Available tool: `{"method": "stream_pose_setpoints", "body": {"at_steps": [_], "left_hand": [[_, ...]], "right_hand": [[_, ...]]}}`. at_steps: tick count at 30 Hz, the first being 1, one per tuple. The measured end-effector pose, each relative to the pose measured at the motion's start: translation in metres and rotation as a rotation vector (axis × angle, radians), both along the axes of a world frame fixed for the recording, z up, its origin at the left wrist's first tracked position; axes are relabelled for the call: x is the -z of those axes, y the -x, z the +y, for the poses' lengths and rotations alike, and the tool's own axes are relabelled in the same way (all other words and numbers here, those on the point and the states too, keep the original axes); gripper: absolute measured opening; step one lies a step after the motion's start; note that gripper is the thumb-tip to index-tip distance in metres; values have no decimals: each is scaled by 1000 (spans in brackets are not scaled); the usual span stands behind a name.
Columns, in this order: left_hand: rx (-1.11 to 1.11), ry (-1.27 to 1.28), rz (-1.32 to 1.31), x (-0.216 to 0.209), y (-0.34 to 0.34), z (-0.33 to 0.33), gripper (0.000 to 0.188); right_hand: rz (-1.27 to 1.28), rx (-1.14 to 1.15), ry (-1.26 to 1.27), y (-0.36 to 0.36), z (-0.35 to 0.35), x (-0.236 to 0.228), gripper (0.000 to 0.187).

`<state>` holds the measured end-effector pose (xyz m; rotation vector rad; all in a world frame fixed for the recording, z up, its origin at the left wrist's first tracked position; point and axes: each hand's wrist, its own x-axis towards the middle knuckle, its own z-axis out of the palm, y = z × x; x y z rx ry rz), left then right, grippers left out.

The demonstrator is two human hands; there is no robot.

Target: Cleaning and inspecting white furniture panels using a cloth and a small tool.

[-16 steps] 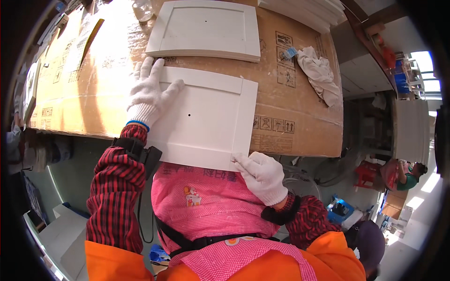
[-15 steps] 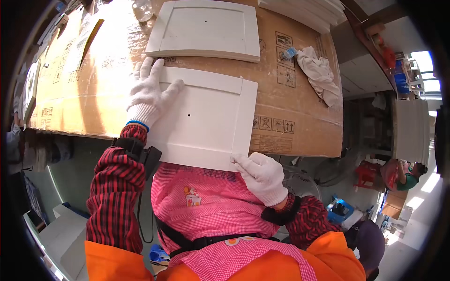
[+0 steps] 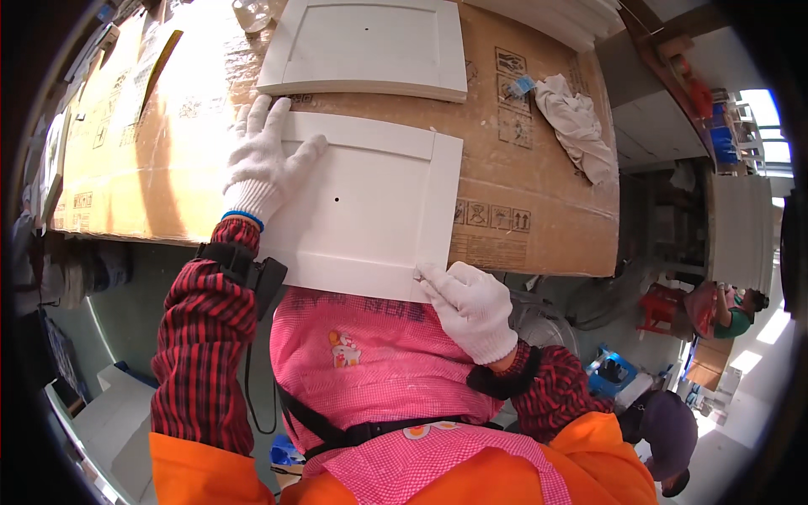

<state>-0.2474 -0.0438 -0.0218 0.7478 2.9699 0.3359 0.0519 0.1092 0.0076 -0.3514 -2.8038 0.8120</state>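
Observation:
A white framed panel (image 3: pixel 362 198), like a cabinet door with a small dark hole in its middle, lies on the cardboard at the near edge, against my apron. My left hand (image 3: pixel 266 156), in a white knit glove, rests on the panel's left side with fingers spread. At the panel's near right corner is my gloved right hand (image 3: pixel 473 307). Its fingers are curled together and their tips touch the frame where two strips meet. Whatever may be pinched there is too small or hidden to tell.
Beyond lies a stack of similar white panels (image 3: pixel 370 50). A crumpled cloth (image 3: pixel 574 126) is on the cardboard-covered table (image 3: pixel 539 227) at right, below more stacked white boards (image 3: pixel 555 18). A clear container (image 3: pixel 251 13) stands far left. Other people, one in a dark cap (image 3: pixel 669 429), are at right.
The view has shifted slightly. My right fingertips have moved a little away from me along the frame corner; my left hand stays spread on the panel.

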Motion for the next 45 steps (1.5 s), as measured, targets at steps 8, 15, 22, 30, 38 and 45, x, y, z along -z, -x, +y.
{"method": "stream_pose_setpoints", "body": {"at_steps": [8,15,22,30,38,45], "left_hand": [[-3,5,-14,1,1,0,91],[-15,11,-59,-2,0,3,91],[-5,11,-16,0,1,1,90],[0,-6,2,1,0,0,88],[-6,-12,1,0,0,1,89],[-11,-3,4,3,0,2,89]], "right_hand": [[-2,-16,10,-3,1,0,32],[69,-59,116,-14,-2,8,26],[83,-70,71,-17,-8,3,27],[27,-106,90,-18,-4,6,27],[102,-87,182,-16,3,11,28],[140,-160,85,-8,6,7,26]]}}
